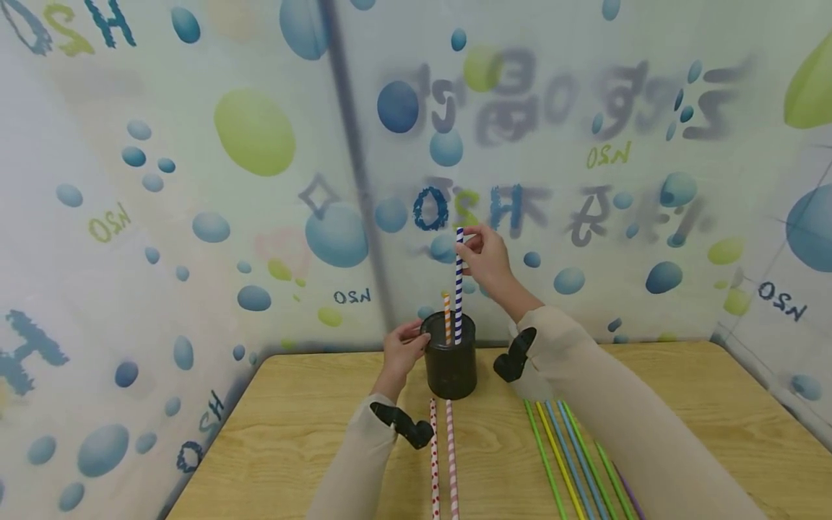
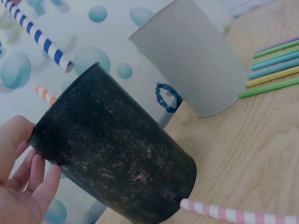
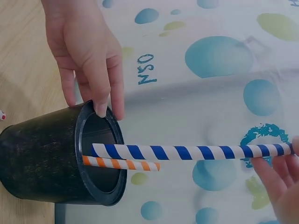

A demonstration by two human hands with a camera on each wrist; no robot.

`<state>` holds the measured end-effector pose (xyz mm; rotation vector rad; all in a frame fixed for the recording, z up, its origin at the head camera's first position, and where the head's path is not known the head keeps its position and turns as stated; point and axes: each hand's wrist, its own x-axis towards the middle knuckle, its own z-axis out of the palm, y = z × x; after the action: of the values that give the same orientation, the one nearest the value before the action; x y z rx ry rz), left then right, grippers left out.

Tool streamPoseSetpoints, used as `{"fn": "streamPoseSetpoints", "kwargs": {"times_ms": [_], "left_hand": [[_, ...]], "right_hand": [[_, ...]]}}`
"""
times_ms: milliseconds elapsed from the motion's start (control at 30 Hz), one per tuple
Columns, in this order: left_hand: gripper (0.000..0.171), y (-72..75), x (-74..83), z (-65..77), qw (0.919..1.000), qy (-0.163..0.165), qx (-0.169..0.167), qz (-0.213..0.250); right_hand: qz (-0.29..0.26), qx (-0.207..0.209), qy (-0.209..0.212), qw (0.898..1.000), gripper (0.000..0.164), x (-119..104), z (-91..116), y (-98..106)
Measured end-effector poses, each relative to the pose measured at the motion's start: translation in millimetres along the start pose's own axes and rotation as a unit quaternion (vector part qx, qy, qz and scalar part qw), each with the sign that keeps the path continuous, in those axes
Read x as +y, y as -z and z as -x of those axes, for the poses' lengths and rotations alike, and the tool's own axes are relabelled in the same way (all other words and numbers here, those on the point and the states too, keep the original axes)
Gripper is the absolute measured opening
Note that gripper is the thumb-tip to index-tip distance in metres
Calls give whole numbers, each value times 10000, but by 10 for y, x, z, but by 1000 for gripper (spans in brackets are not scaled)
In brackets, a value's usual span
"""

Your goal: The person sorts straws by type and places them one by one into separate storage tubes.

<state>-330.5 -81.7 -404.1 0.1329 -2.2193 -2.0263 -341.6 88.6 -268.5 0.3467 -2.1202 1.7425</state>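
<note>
A black cylindrical pot stands on the wooden table, its rim pinched at the left side by my left hand. The thumb bends over the rim while the other fingers lie along the outer wall, as the right wrist view shows. My right hand pinches a blue-and-white striped paper straw near its top end. That straw hangs nearly upright, its lower end at the pot's mouth. Inside the pot leans an orange-and-white striped straw, its top sticking out above the rim.
A red-dotted straw and a pink-striped straw lie in front of the pot. Several plain straws, including a yellow one, lie to the right, beside a white cylindrical pot. A printed curtain hangs behind the table.
</note>
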Motion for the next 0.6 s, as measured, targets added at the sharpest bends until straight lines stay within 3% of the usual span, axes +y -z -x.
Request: {"fn": "streamPoseSetpoints", "kwargs": {"times_ms": [300, 600], "left_hand": [[34, 7, -24, -20, 9999, -62, -89, 76], [34, 26, -14, 3, 9998, -118, -155, 73]], "right_hand": [[92, 164, -236, 9995, 26, 89, -47, -23], [188, -136, -586, 9980, 27, 351, 66, -30]]}}
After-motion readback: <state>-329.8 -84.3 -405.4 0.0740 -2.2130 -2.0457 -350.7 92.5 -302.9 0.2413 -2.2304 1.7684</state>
